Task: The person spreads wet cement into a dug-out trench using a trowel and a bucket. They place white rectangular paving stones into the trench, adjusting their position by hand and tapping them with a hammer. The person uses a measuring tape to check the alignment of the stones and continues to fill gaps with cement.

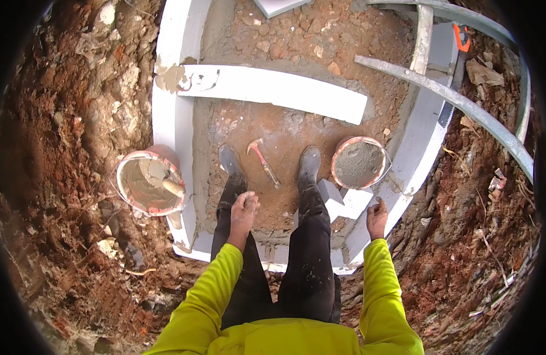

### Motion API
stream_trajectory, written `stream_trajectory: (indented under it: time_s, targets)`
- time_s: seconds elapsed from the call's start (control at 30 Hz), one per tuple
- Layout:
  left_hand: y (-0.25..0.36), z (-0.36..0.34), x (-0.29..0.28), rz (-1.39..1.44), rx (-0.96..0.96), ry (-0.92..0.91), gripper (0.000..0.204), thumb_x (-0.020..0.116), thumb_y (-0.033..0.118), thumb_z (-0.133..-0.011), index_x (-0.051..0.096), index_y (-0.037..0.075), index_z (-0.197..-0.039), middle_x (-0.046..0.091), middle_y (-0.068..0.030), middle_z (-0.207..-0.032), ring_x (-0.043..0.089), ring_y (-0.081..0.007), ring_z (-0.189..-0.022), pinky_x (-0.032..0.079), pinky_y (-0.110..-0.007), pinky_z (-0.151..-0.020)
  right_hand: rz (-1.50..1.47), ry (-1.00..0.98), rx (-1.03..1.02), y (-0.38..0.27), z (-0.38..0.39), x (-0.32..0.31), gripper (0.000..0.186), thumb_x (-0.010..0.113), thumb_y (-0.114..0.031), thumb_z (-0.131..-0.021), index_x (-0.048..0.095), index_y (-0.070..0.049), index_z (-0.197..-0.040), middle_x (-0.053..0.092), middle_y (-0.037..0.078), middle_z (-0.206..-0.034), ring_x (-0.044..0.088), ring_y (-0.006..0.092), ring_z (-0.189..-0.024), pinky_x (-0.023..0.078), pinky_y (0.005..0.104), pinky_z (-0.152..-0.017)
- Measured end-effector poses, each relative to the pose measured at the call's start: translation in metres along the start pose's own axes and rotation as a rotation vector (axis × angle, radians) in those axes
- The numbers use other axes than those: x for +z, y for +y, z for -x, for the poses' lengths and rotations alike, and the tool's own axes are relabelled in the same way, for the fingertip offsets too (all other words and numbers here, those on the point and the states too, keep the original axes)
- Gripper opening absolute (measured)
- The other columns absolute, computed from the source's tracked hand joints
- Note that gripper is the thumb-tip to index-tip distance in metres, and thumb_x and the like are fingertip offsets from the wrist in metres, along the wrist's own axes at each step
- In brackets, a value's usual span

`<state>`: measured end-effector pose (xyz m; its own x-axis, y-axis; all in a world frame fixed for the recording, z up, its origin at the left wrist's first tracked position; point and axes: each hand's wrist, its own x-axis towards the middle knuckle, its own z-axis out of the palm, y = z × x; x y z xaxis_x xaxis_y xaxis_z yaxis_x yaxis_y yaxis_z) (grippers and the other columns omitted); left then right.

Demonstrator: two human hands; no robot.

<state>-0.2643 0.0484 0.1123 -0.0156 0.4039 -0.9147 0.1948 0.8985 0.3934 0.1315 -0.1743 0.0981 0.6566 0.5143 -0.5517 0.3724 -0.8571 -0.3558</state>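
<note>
My left hand [244, 212] hovers before my left knee with its fingers curled in, and nothing shows in it. Over by the right wall, my right hand [377, 219] is also loosely closed, with no object visible in its fingers. Just beyond it lie white cut block pieces [357, 202]. A reddish bucket [168, 155] of wet mortar stands at the left wall, a trowel [173, 187] with a wooden handle resting in it. Past the block pieces is a second bucket [342, 147], filled with grey mortar. Between my boots a claw hammer [265, 162] with a red handle lies on the soil.
Low white block walls [173, 121] enclose me on both sides and behind. A white block course [273, 89] crosses ahead. Curved metal bars [444, 93] reach in from the upper right, near an orange-handled saw [462, 39]. Rough reddish earth rises outside the walls.
</note>
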Motion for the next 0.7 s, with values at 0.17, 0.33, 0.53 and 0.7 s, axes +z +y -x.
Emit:
stream_trajectory:
  time_s: [0.17,0.33,0.53,0.7]
  targets:
    - [0.033,0.010,-0.030,0.290,-0.004,0.253,0.036,0.056,0.023,-0.100,0.052,0.006,-0.131,0.065,-0.0108,-0.114,0.066,-0.0198,-0.093,0.055,-0.034,-0.078,-0.237,-0.050,0.086,0.036,0.015,-0.017,0.027,0.058,-0.009,-0.094,0.055,0.003,-0.118,0.049,-0.002,-0.076,0.044,0.0072,-0.070,0.040,0.0233,-0.064]
    - [0.020,0.017,-0.147,0.530,-0.072,0.811,0.056,0.042,0.044,-0.103,0.034,0.007,-0.145,0.054,-0.0164,-0.131,0.062,-0.0271,-0.101,0.055,-0.044,-0.082,-0.331,-0.269,-0.284,-0.175,0.049,0.049,0.017,0.060,-0.007,-0.093,0.060,-0.003,-0.109,0.057,0.011,-0.088,0.058,0.0244,-0.076,0.049,0.0367,-0.072]
    - [0.050,-0.005,-0.197,0.675,-0.085,0.824,0.053,0.038,0.048,-0.102,0.038,0.009,-0.139,0.054,-0.0140,-0.131,0.058,-0.0282,-0.107,0.053,-0.050,-0.085,-0.224,-0.555,-1.044,-0.425,0.103,0.156,0.032,0.062,-0.022,-0.090,0.060,-0.004,-0.116,0.059,0.016,-0.114,0.053,0.0359,-0.112,0.043,0.0465,-0.097]
    - [0.041,-0.023,-0.225,0.718,-0.164,0.736,0.030,0.035,0.035,-0.103,0.052,0.010,-0.107,0.057,-0.0110,-0.115,0.058,-0.0282,-0.101,0.053,-0.049,-0.083,0.312,-0.689,-1.330,-0.508,0.118,0.243,0.045,0.063,-0.027,-0.088,0.058,0.002,-0.122,0.063,0.020,-0.113,0.055,0.0338,-0.114,0.038,0.0442,-0.100]
